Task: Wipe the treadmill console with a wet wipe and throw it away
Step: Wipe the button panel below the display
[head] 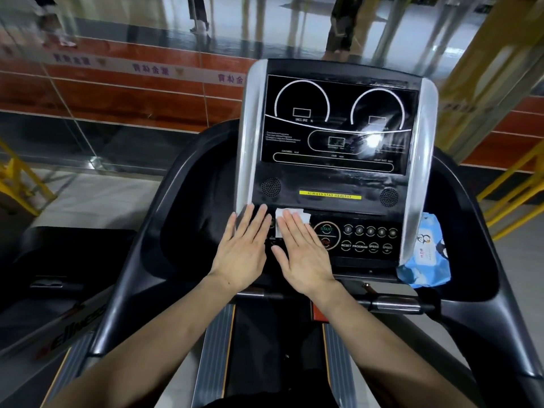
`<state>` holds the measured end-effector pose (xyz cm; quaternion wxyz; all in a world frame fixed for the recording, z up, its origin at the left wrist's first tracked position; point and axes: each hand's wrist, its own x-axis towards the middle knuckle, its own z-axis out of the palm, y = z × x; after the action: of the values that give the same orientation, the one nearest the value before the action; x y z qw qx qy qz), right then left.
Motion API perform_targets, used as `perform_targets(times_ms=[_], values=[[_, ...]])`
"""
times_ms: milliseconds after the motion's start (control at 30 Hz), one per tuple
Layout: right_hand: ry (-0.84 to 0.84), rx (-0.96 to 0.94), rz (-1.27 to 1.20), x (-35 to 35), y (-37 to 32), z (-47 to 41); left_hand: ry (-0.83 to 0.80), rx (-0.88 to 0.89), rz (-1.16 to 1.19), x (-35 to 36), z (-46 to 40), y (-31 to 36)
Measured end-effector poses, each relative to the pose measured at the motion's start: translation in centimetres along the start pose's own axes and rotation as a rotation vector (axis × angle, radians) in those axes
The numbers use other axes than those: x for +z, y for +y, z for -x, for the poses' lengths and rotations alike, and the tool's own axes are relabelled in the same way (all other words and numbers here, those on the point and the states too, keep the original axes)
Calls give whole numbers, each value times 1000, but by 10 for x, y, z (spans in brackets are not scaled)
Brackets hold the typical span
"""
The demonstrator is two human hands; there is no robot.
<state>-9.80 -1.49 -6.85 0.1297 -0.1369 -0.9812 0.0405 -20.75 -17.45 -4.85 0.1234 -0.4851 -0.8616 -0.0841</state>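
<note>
The treadmill console point(335, 184) fills the middle of the head view, with a black display above and a button panel below. A white wet wipe point(298, 215) lies flat on the left part of the button panel. My right hand point(303, 254) presses on the wipe with straight fingers, and only the wipe's upper edge shows past the fingertips. My left hand point(243, 250) lies flat beside it on the console's lower left corner, fingers straight and holding nothing. Wet streaks glisten on the display.
A blue pack of wet wipes point(424, 257) leans in the right side tray point(459, 231). A black tray point(194, 207) sits left of the console. Yellow railings point(512, 184) stand to the right, a glass wall lies ahead, and another treadmill point(50, 260) stands at the left.
</note>
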Motion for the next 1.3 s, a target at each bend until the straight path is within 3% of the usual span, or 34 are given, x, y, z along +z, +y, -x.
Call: perform_targets(times_ms=[333,667,933,1300], values=[[34,75,-1,-19,92,42,2,-154,26,13,-16,70],[22,154,-9,-40,191,82,-53,-64,-10,11,-58,157],[19,171,-72,-29,195,98,-135,-94,-31,19,-69,189],[41,169,-85,-11,180,120,-146,-98,19,22,-53,171]])
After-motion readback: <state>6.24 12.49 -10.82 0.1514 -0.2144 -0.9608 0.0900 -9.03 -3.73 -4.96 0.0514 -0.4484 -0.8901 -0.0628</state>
